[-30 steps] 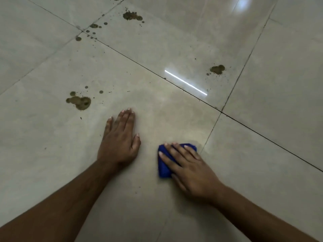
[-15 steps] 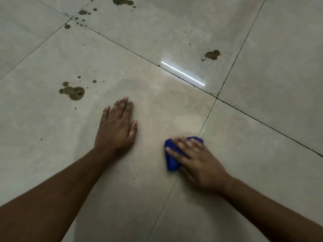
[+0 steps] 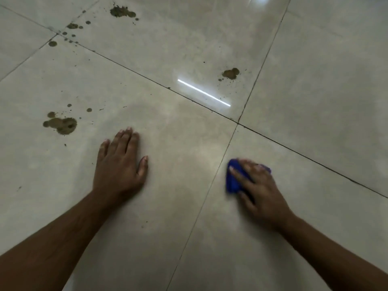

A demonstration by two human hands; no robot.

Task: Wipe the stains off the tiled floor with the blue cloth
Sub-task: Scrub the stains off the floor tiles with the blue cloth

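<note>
My right hand presses the folded blue cloth flat on the pale tiled floor, just right of a grout line; both are motion-blurred. My left hand rests flat on the tile, fingers together, holding nothing. A brown stain with small splashes lies left of and beyond my left hand. Another brown stain sits farther off, beyond the cloth. More brown blotches and spots lie at the far left near a tile corner.
Dark grout lines cross at a junction between my hands and the far stain. A bright strip of reflected light glints on the glossy tile. The tile around my hands looks dull and smeared.
My right hand has slid the blue cloth to the right, across the grout line onto the neighbouring tile. My left hand has stayed planted.
</note>
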